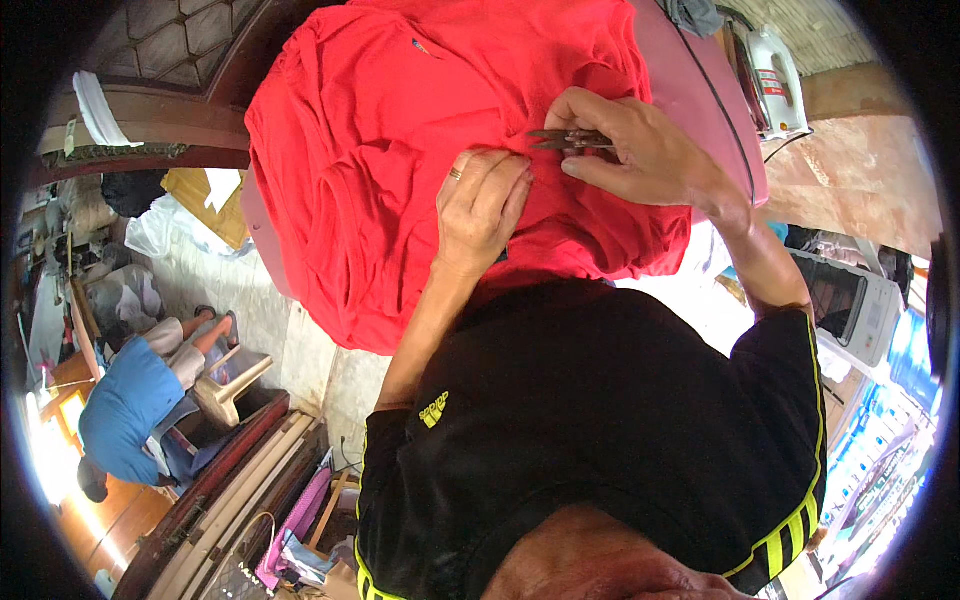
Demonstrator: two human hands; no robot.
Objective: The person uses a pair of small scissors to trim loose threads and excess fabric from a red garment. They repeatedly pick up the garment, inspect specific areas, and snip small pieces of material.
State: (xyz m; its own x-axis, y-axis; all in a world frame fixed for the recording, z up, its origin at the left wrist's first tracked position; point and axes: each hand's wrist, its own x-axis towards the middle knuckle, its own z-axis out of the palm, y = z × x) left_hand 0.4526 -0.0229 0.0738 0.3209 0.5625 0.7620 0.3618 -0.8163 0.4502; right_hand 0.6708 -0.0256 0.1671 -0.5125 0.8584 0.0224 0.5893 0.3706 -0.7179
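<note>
A large red garment [350, 190] lies in loose folds across a pink padded surface [715, 110] in front of me. My left hand [483, 205] rests on it with the fingers bent and pressed together, pinching the red cloth; a ring is on one finger. In my right hand [640, 150] are small dark thread snips [565, 139], gripped between thumb and fingers. Their pointed blades face left, just above the left hand's fingertips. The blades look slightly apart. Whether they touch the cloth, I cannot tell.
A dark cable [715, 85] runs along the pink surface's right side, near a white jug [777, 85]. Toward the left, a person in a blue shirt [125, 410] sits by a beige plastic stool [230, 390]. Long wooden boards [235, 490] lie at lower left. A white appliance [855, 305] stands right.
</note>
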